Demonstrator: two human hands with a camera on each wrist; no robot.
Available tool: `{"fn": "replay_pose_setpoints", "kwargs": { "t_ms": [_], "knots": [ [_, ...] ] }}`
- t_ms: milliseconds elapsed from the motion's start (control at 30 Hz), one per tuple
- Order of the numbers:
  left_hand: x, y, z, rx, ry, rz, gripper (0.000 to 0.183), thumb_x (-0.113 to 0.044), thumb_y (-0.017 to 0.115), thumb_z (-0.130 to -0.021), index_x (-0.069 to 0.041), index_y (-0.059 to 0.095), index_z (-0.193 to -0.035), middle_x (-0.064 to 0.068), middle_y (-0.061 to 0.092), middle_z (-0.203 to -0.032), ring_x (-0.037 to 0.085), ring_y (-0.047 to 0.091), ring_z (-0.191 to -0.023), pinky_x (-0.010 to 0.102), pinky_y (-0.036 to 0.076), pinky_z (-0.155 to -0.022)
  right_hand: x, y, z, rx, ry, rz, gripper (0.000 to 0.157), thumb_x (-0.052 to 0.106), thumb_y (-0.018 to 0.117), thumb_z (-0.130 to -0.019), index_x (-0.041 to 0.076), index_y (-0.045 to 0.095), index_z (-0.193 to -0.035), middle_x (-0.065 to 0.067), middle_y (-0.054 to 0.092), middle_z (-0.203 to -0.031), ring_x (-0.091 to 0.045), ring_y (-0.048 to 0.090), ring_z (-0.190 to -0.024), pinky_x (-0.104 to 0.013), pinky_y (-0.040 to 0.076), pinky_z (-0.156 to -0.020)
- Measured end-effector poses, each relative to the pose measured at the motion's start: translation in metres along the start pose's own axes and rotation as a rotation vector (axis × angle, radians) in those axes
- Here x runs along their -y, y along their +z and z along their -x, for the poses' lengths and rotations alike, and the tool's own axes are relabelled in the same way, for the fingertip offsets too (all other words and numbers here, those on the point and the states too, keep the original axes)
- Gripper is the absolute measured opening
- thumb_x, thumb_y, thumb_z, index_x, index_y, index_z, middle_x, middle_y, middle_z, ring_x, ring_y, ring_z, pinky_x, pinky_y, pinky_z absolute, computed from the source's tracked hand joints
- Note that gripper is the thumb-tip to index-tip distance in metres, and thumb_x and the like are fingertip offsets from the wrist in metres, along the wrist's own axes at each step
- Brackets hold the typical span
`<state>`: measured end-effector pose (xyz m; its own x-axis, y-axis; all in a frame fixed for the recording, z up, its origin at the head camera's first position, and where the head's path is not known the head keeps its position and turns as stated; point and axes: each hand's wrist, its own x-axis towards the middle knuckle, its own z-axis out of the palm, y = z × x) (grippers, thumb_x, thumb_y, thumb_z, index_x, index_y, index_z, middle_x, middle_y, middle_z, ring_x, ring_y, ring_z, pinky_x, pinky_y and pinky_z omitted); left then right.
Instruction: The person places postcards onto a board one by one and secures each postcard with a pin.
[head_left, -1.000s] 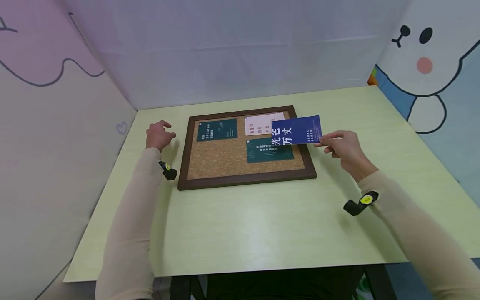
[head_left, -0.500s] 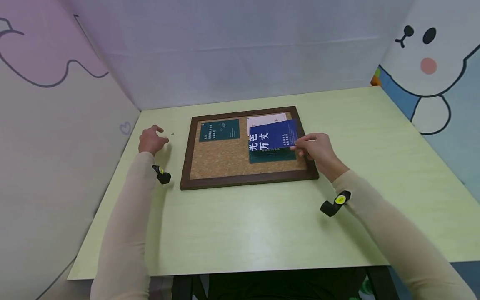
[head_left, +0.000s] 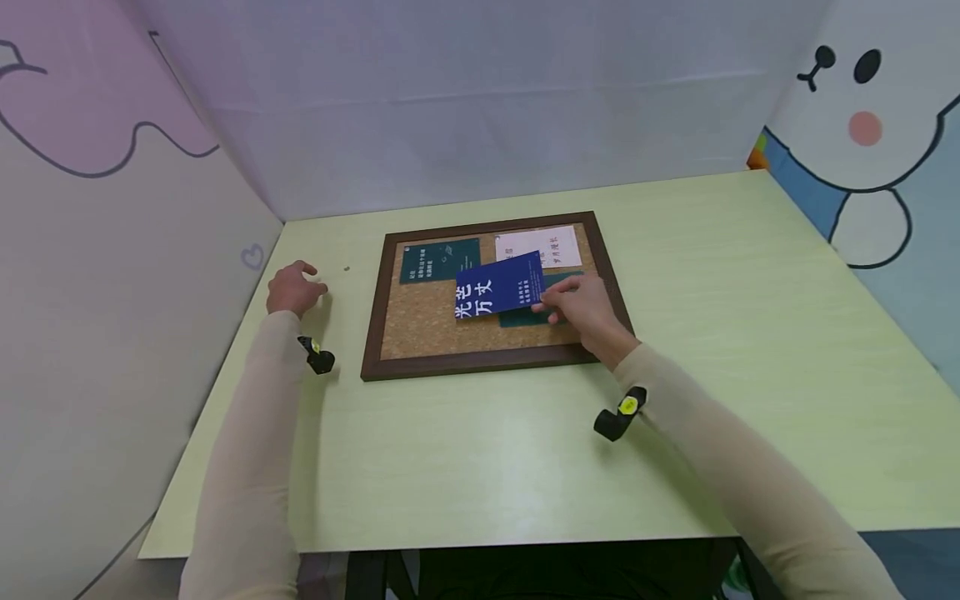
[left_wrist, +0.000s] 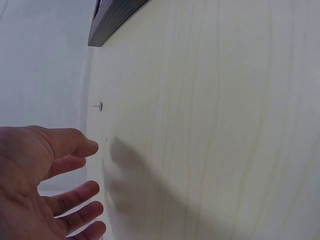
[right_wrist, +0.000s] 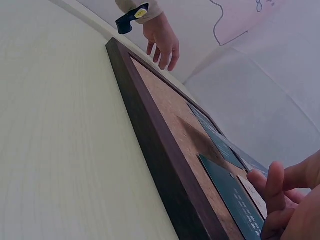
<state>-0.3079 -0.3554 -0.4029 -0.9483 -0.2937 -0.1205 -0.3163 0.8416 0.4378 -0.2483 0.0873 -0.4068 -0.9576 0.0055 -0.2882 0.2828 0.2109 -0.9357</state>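
Observation:
My right hand (head_left: 588,310) pinches the right end of a blue card (head_left: 498,286) with white lettering, held tilted over the cork board (head_left: 418,327). The card overlaps a dark green card (head_left: 516,318) pinned at the board's lower right. Left of the board, my left hand (head_left: 294,289) hovers over the table with relaxed, spread fingers and nothing in them. Beyond its fingertips, a thumbtack (left_wrist: 100,106) lies on the table in the left wrist view, its pin pointing sideways. From the right wrist view, the blue card is seen nearly edge-on.
A brown wooden frame (head_left: 480,360) borders the cork board. Another green card (head_left: 439,261) is at its upper left and a pale pink card (head_left: 558,245) at its upper right. The pale table (head_left: 450,458) meets a white curtain (head_left: 480,125) at the back.
My right hand has carried the blue card leftward from the board's right edge to over its middle, uncovering more of the pink card. My left hand has drifted slightly left, and the thumbtack now shows.

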Motion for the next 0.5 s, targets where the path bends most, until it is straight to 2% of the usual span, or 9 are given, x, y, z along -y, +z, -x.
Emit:
{"fn": "replay_pose_setpoints", "kwargs": {
  "t_ms": [267,400,500],
  "knots": [
    [0.005,0.002,-0.002,0.006,0.01,-0.014,0.047,-0.025,0.054,-0.084,-0.009,0.045,-0.127,0.026,0.036,-0.133,0.047,0.03,-0.116,0.055,0.034,-0.084,0.001,0.037,0.006,0.019,0.0,0.037,0.01,0.013,0.059,-0.087,0.006,0.063,-0.093,-0.008,0.07,-0.084,-0.019,0.061,-0.053,-0.022,0.042,-0.05],
    [0.001,0.004,0.0,-0.014,0.009,-0.014,0.045,-0.024,0.054,-0.084,-0.01,0.046,-0.126,0.026,0.037,-0.132,0.047,0.032,-0.115,0.056,0.031,-0.086,0.002,0.05,0.009,0.007,-0.01,0.071,0.008,0.014,0.058,-0.087,0.008,0.061,-0.091,-0.007,0.07,-0.081,-0.019,0.059,-0.049,-0.023,0.042,-0.046],
    [-0.003,0.004,0.002,-0.018,0.009,-0.018,0.045,-0.024,0.054,-0.084,-0.009,0.046,-0.126,0.026,0.037,-0.132,0.046,0.032,-0.114,0.055,0.031,-0.086,0.003,0.058,0.011,-0.005,-0.032,0.137,0.008,0.014,0.058,-0.087,0.009,0.059,-0.092,-0.005,0.07,-0.077,-0.018,0.059,-0.049,-0.024,0.044,-0.044]
  ]
}}
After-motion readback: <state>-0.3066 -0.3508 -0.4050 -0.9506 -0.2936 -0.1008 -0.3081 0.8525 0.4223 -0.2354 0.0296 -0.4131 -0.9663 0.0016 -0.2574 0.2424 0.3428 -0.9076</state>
